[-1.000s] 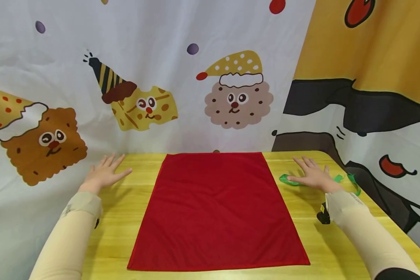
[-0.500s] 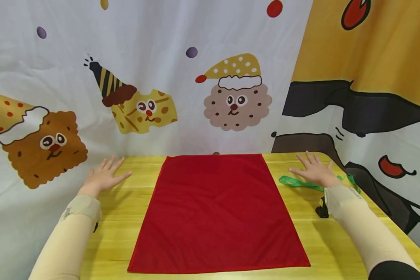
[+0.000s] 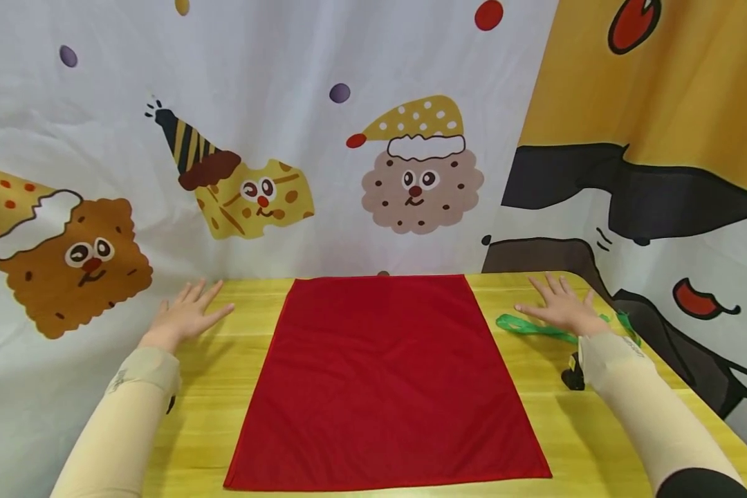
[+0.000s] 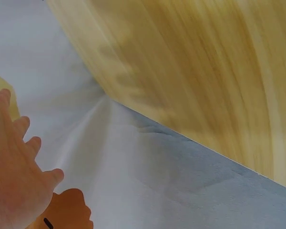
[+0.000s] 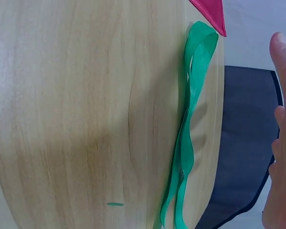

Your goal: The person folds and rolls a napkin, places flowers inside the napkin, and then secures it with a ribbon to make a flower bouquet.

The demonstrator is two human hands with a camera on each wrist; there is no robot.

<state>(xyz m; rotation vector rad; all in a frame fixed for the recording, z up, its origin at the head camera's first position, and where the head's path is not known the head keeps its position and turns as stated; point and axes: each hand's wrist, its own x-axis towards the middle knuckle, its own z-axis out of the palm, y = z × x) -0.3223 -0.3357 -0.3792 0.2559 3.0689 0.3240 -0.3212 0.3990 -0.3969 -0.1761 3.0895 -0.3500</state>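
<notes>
A red cloth (image 3: pixel 386 380) lies spread flat on the wooden table (image 3: pixel 193 443), with a few soft wrinkles. To its left, my left hand (image 3: pixel 183 318) is held over the table with fingers spread and nothing in it. On the other side, my right hand (image 3: pixel 563 308) hovers, fingers spread and holding nothing. Below the right hand a green ribbon (image 5: pixel 195 86) lies looped on the tabletop, partly hidden by that hand in the head view. One corner of the red cloth (image 5: pixel 214 14) shows near the ribbon in the right wrist view.
A white curtain (image 3: pixel 274 41) printed with cartoon biscuits and cheese hangs behind the table. It also runs along the left and right sides. A small black object (image 3: pixel 573 373) shows under the right wrist. A short green mark or scrap (image 5: pixel 115 204) is on the tabletop.
My right hand has shifted slightly right and up, baring more of the green ribbon. The head view has tilted a little. The left hand and the cloth stay nearly the same.
</notes>
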